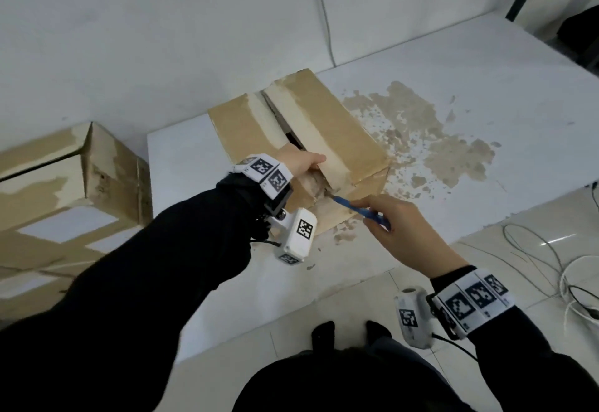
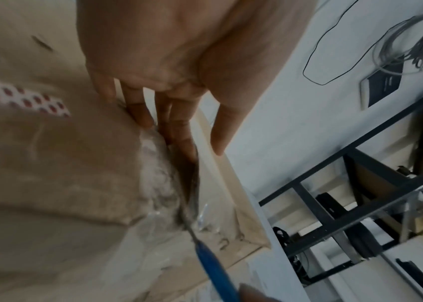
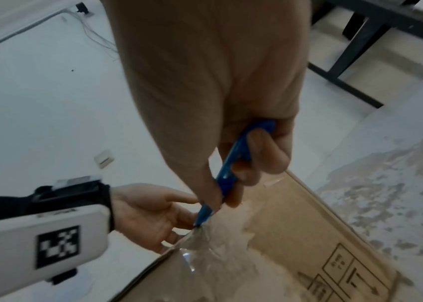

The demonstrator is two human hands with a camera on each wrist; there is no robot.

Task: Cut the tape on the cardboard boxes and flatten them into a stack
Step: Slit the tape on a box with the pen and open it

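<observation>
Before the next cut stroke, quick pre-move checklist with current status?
1. Blue-handled utility knife gripped firmly in the right hand: ok.
2. Blade tip at the torn clear tape on the near corner of the brown cardboard box: ok.
3. Left hand steadying the box: ok, fingers reach into the open top seam.
4. Left fingers clear of the blade path: not ok, they sit in the same seam, close ahead of the tip.
5. Box seated on the white table: ok.
6. How much tape remains uncut: cannot tell.
</observation>
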